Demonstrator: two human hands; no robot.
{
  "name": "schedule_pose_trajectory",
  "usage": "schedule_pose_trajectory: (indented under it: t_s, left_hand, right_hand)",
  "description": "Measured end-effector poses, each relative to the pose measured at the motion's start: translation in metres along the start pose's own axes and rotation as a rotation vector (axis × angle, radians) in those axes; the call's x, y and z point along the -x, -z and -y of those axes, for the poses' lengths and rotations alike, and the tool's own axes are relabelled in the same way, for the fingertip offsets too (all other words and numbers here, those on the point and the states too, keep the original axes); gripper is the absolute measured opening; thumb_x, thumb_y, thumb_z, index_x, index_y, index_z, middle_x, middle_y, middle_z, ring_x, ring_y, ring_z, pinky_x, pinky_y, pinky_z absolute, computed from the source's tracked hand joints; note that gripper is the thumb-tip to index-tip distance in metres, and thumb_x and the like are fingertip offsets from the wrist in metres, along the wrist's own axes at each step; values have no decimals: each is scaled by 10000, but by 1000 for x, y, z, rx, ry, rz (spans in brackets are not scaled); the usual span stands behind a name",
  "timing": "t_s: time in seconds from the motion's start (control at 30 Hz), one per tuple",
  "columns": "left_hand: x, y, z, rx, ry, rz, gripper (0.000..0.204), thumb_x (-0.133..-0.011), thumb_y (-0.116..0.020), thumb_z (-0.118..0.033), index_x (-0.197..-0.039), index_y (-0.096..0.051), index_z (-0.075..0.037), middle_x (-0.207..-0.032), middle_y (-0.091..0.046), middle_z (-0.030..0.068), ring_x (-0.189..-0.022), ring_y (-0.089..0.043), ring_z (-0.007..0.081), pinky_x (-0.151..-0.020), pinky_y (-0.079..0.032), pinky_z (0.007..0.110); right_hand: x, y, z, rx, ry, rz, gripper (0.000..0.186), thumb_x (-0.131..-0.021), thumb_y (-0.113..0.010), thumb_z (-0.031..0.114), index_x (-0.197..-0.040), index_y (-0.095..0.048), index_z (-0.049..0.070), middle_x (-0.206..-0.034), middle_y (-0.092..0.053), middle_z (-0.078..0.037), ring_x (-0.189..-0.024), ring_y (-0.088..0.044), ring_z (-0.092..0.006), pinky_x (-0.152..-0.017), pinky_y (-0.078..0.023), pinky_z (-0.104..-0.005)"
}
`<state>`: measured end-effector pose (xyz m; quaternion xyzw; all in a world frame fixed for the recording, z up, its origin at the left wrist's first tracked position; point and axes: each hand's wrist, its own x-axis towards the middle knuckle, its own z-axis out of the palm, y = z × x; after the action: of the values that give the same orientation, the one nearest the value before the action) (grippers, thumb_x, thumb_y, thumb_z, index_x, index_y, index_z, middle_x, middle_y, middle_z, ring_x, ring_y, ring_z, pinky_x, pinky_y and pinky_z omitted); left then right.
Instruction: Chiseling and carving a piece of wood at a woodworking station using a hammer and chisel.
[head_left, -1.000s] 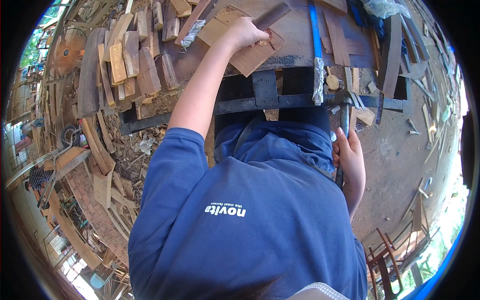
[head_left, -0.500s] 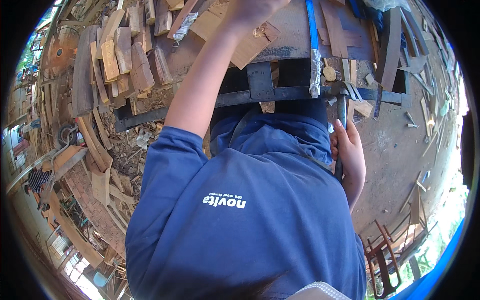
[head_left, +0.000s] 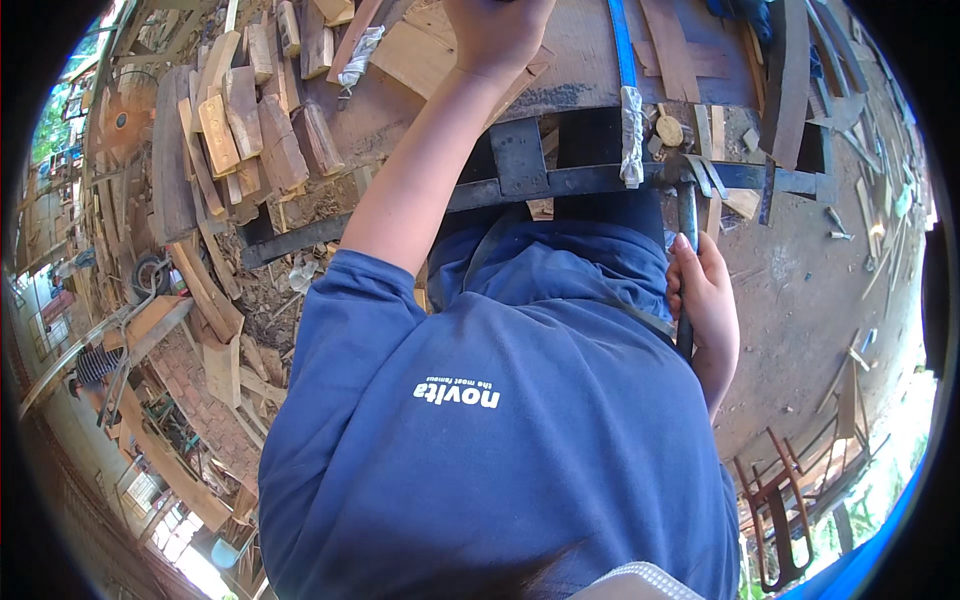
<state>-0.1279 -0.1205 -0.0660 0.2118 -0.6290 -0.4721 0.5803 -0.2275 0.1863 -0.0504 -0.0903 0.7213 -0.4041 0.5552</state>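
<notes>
My left hand (head_left: 500, 30) reaches to the top edge, closed around a dark object that its fingers and the frame edge mostly hide. Behind my wrist lies a square pale plywood piece (head_left: 410, 62) on the worn wooden work surface (head_left: 570, 85). My right hand (head_left: 700, 280) grips a hammer (head_left: 686, 215) by its metal handle; the head points up beside a black metal bar (head_left: 580, 178) at the bench's near side. A blue strap (head_left: 622, 50), white wrapping on its lower end, runs down between my hands.
Stacked offcuts (head_left: 245, 130) crowd the bench's left; long planks (head_left: 790, 90) stand out at its right. Scraps litter the floor (head_left: 800, 300). A wooden chair frame (head_left: 775, 500) is at lower right. At far left are a rusty fan (head_left: 120, 120) and a person (head_left: 95, 375) in stripes.
My left hand has risen from the plywood piece toward the top edge, taking the dark cylinder it held mostly out of sight. My right hand stays on the hammer.
</notes>
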Motion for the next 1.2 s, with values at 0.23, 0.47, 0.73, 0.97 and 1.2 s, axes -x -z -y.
schedule_pose_trajectory:
  t_s: [0.23,0.47,0.73,0.97,1.2]
  left_hand:
    - [3,-4,0,-23,42,7,241,-874,-639,-62,-687,-489,-83,-625,-462,-70,-545,-425,24,-506,-355,218]
    - [5,-9,1,-109,45,67,208,-855,-657,-70,-699,-520,-77,-629,-500,-56,-551,-452,29,-502,-370,232]
    - [17,-41,-7,-261,-167,218,202,-866,-667,-146,-711,-557,-79,-597,-554,-25,-514,-498,52,-486,-402,240]
    - [32,-52,5,-439,-144,299,263,-638,-812,-253,-803,-687,-91,-682,-671,101,-626,-682,231,-590,-536,325]
    - [39,-53,12,-601,-104,423,204,-633,-773,-286,-734,-668,-143,-645,-655,69,-613,-671,250,-581,-536,353]
  right_hand:
    - [0,1,-1,0,6,1,255,-1003,-531,325,-985,-498,73,-619,-434,57,-467,-402,-13,-398,-348,-187]
    - [-2,2,-4,-12,30,-10,244,-1028,-471,302,-962,-506,70,-598,-436,51,-431,-394,-19,-379,-330,-178]
    - [10,6,9,-226,298,-89,324,-1039,-415,352,-914,-504,66,-564,-419,31,-382,-362,-45,-320,-284,-207]
    - [57,58,87,-543,996,1,448,-1024,-371,469,-1017,-523,47,-516,-361,7,-341,-300,-64,-253,-239,-203]
    - [27,7,74,-289,467,-254,413,-1018,-410,462,-946,-499,65,-514,-337,5,-350,-305,-73,-282,-242,-235]
